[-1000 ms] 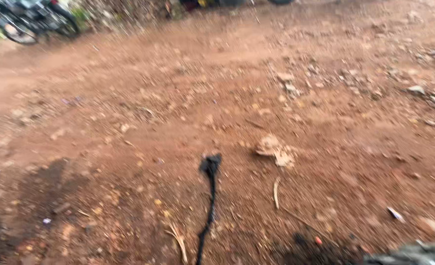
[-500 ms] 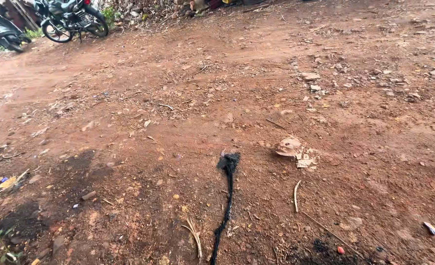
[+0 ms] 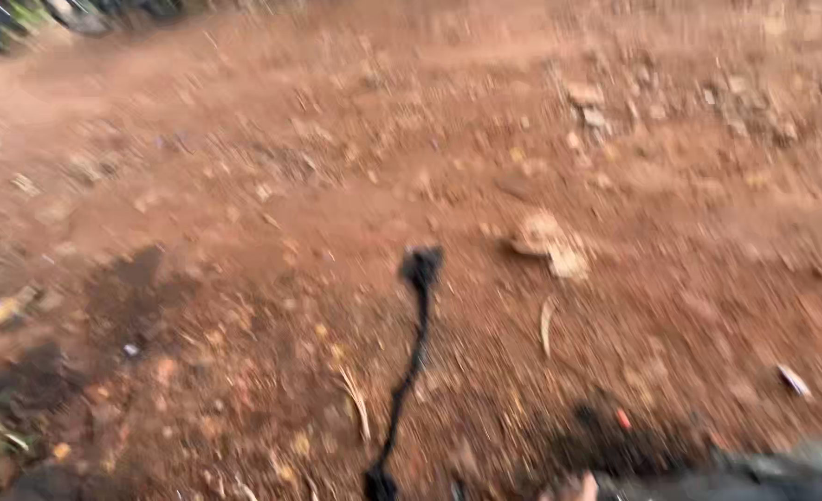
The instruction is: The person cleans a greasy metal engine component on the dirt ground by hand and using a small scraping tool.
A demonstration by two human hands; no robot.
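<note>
A thin black rod (image 3: 409,371) is lying across red dirt ground (image 3: 244,204) in the head view, running from the bottom edge at about 6 o'clock up toward the picture's centre and ending in a thicker dark knob. The whole frame is blurring with motion, so what the rod is made of cannot be told. At 5 o'clock from the rod's lower end, a small pale patch is showing at the bottom edge, likely part of a hand (image 3: 573,487), next to a dark grey sleeve or garment (image 3: 754,473) that is filling the lower right corner. Which hand it is cannot be told, nor whether it is spread wide, curled narrow or holding anything; it is sitting near the rod's lower end, and contact is not showing. At 2 o'clock from the rod's knob, a pale flat stone (image 3: 545,241) is resting on the soil, just beside it. A light curved twig (image 3: 546,325) is lying at 3 o'clock from the rod's middle. A dark damp patch (image 3: 128,288) is spreading at 9 o'clock. Scattered stones (image 3: 587,102) are lying at 1 o'clock, well apart. A small pale scrap (image 3: 791,378) is lying at 3 o'clock near the right edge.
</note>
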